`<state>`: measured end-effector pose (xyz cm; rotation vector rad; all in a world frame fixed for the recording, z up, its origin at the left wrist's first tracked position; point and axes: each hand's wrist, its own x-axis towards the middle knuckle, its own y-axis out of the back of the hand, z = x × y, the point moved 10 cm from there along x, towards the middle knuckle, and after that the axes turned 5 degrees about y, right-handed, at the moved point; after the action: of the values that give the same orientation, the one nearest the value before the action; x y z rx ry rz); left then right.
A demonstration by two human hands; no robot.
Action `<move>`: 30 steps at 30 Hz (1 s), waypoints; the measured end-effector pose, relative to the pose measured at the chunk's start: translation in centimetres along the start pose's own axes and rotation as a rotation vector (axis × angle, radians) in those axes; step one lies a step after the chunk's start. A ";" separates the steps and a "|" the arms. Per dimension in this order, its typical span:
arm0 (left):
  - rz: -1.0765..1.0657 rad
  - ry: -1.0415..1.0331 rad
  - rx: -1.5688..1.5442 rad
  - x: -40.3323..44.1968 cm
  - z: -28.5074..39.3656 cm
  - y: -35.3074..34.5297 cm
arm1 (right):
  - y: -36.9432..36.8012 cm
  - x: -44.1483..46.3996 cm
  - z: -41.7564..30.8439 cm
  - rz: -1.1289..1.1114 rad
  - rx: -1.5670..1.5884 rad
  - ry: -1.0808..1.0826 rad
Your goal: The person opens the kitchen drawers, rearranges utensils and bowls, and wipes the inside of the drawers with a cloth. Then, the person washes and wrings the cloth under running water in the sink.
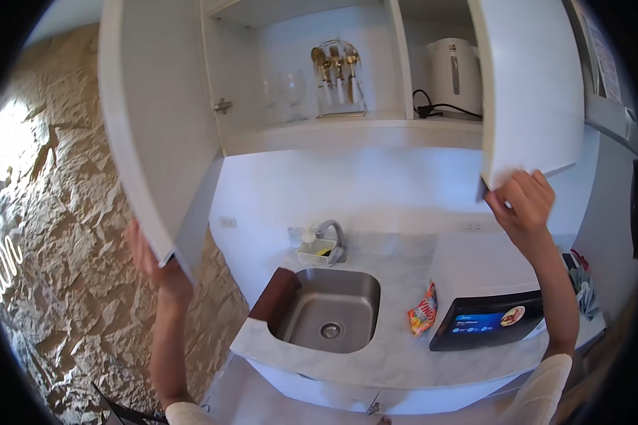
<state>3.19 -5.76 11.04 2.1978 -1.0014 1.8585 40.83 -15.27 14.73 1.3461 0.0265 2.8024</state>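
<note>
Two white cabinet doors stand swung open above the counter. My left hand (pixel 151 263) is closed around the lower outer corner of the left cabinet door (pixel 164 134), its fingers partly hidden behind the edge. The right cabinet door (pixel 533 85) has its bottom corner pinched in my right hand (pixel 523 204). Inside the wall cabinet (pixel 312 134), a rack of gold-and-white cutlery (pixel 339 74) stands beside clear glasses (pixel 290 86). A white electric kettle (pixel 454 74) with a black cord sits in the right compartment, partly covered by the door.
Below are a steel sink (pixel 332 304) with a faucet (pixel 333 234), a sponge basket (pixel 317 251) and a brown cover (pixel 273 296) over its left edge. A colourful snack packet (pixel 424 312) lies by a white-and-black Midea appliance (pixel 485 283). A rough stone wall (pixel 64 184) rises on the left.
</note>
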 end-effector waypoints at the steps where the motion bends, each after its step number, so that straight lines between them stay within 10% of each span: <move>1: -0.021 0.024 -0.053 0.5 0.6 -0.4 | -1.6 0.2 0.0 0.007 -0.010 0.031; 11: -0.223 -0.095 -0.172 3.6 11.6 -10.8 | -24.9 -2.9 4.2 -0.353 -0.110 0.040; 14: -0.073 -0.131 -0.263 3.1 14.3 -15.0 | -27.3 -4.5 6.8 -0.283 0.022 -0.423; 21: -0.229 0.123 -0.146 1.0 17.7 -22.4 | -7.5 -12.4 -5.6 -0.406 0.402 -0.546; 25: -0.685 0.465 -0.576 -4.2 19.8 -22.6 | 5.8 -24.0 -7.2 -0.497 0.760 -0.700; 30: -1.469 0.701 -1.163 -14.3 37.6 -11.7 | 21.4 -51.6 -10.7 -1.416 0.864 -1.157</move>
<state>40.67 -8.29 -7.55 0.8192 -0.0347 0.7408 64.27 -38.54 -31.59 1.6959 1.4732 0.6504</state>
